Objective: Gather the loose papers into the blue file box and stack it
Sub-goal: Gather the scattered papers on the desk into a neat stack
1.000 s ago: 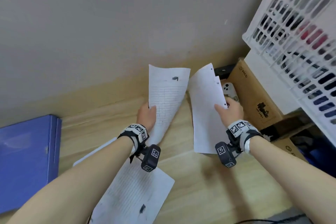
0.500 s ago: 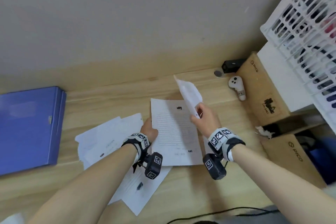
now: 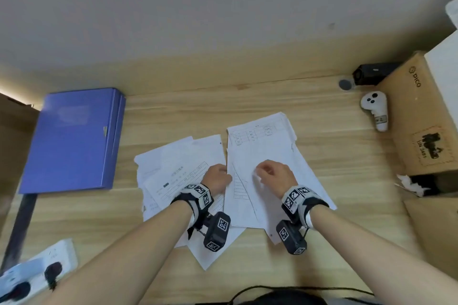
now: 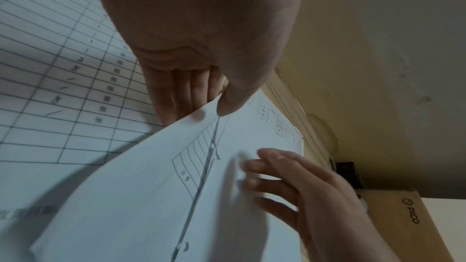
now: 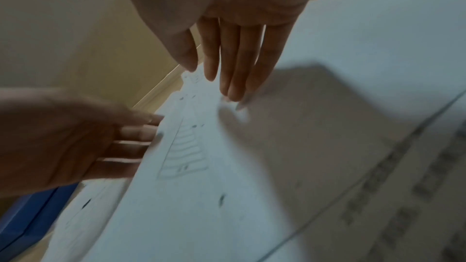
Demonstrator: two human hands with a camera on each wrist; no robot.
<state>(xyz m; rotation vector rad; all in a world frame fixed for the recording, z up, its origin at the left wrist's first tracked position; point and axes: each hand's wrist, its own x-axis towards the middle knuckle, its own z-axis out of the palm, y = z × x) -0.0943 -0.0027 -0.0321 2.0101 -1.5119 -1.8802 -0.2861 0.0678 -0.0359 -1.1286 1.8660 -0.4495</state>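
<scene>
Both hands are on the papers: left hand [image 3: 218, 178] pinches the edge of the right-hand pile [image 3: 270, 156], right hand [image 3: 273, 173] presses it with straight fingers, so I judge gathering barely begun, the left-hand sheets [image 3: 178, 163] loose, the blue file box [image 3: 71, 138] shut and apart.

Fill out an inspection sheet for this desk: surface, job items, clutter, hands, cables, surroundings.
Surface: light wooden desk, papers spread mid-desk.
Job's things: blue file box closed, lying flat at left, apart from the papers; loose papers in two overlapping piles, none boxed.
Clutter: white controller; Pico cardboard box; small black device; white power strip with plugs.
Grippers: left hand pinches a sheet's edge, thumb above, fingers below; right hand rests straight fingers on the right pile.
Cables: black cable along the near edge.
Surroundings: plain wall behind.
</scene>
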